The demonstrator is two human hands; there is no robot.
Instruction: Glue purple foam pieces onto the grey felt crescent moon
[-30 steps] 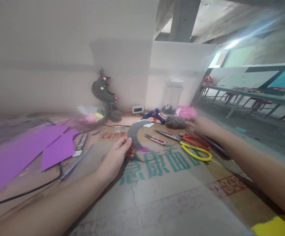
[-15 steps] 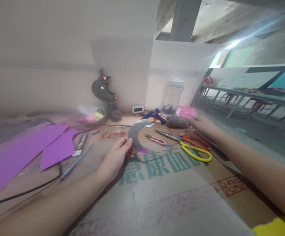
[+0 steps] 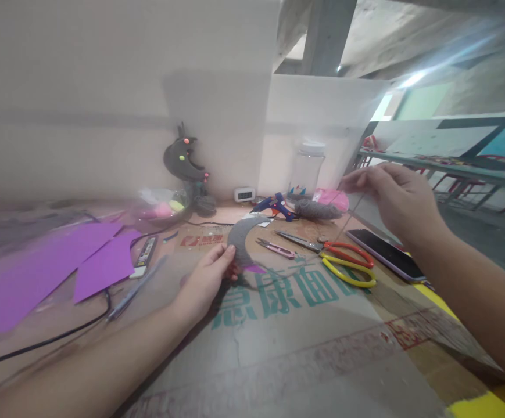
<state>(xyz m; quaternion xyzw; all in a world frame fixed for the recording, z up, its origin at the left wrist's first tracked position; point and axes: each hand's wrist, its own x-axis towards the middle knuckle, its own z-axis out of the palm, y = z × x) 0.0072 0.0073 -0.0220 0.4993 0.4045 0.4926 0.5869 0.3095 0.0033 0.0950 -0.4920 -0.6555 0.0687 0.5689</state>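
Observation:
My left hand (image 3: 206,273) is closed on the lower part of a grey crescent (image 3: 240,237), its fingers partly hidden behind it. A bit of purple shows at the crescent's lower end. Raised at the right, my right hand (image 3: 403,200) pinches a thin strand of grey yarn (image 3: 354,210) that hangs below its fingertips. Just left of this hand, the skein of grey yarn (image 3: 317,209) lies on the table. Beneath the strand rest large scissors with one red and one yellow handle (image 3: 348,271), and small pink thread snips (image 3: 278,248) lie beside the crescent.
A blue glue gun (image 3: 275,205), a clear jar (image 3: 307,168) and a small clock (image 3: 244,194) stand along the back. A decorated dark crescent (image 3: 182,159) stands by the wall. Purple sheets (image 3: 38,267) cover the left; a phone (image 3: 385,252) lies right.
My right hand has left the yarn skein and risen up and to the right, drawing out a strand. The phone is now uncovered. My left hand and the crescent stay in place.

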